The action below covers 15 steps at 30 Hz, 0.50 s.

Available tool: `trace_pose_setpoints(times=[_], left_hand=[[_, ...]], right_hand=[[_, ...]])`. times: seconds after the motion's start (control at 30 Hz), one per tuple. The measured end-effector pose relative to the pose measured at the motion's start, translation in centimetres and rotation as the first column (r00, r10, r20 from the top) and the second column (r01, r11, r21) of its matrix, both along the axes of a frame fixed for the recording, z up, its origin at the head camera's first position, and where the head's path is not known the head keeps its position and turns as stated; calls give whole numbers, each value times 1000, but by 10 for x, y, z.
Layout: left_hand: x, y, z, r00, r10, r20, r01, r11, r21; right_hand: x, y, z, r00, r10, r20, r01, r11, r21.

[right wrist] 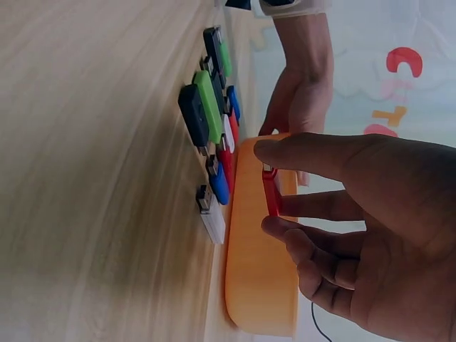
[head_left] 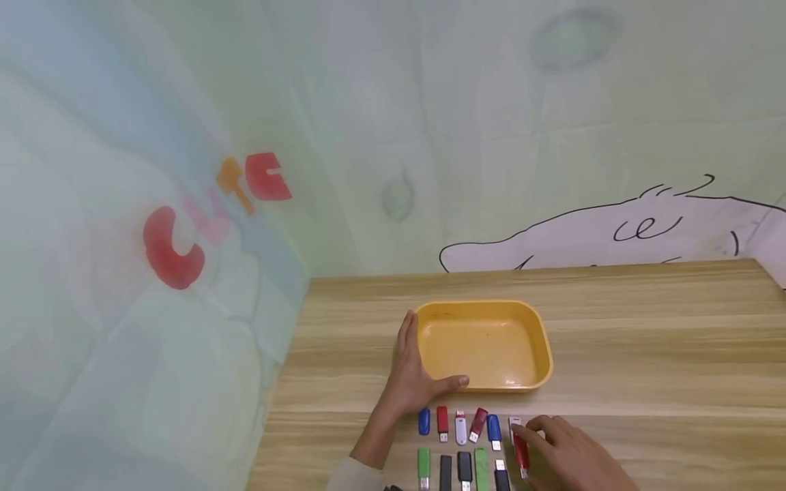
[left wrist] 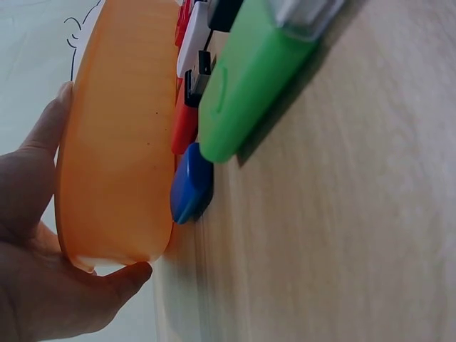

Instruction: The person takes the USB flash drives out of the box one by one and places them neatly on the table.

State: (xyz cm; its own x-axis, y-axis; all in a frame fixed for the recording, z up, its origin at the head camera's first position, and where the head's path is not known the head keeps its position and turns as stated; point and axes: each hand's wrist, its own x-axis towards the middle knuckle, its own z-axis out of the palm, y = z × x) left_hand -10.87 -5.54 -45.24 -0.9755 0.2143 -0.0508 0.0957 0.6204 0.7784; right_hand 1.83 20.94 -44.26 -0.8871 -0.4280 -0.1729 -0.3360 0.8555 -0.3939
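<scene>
A red USB stick (head_left: 521, 455) is pinched between the thumb and fingers of my right hand (head_left: 568, 451); the right wrist view shows the red stick (right wrist: 271, 191) raised above the table. Just beyond it lies a white USB stick (head_left: 514, 423). My left hand (head_left: 413, 383) grips the near left corner of a yellow plastic tray (head_left: 545, 341), thumb on the front rim and fingers along the left side. Nothing lies inside the tray. In the left wrist view, a blue USB stick (left wrist: 191, 184) lies close to the tray's wall.
Two rows of USB sticks lie in front of the tray, among them a red one (head_left: 443, 423), a blue one (head_left: 494, 431), a green one (head_left: 482, 469) and a black one (head_left: 464, 467). A printed cloth (head_left: 368, 136) hangs behind the wooden table (head_left: 663, 341).
</scene>
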Motion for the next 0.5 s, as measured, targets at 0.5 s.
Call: trace_pose_setpoints(times=[0.5], left_hand=[[1,0,-1,1000,5,0,-5,1000,3]], right_hand=[[9,-5,-16,984,-31,177,24,999,43]])
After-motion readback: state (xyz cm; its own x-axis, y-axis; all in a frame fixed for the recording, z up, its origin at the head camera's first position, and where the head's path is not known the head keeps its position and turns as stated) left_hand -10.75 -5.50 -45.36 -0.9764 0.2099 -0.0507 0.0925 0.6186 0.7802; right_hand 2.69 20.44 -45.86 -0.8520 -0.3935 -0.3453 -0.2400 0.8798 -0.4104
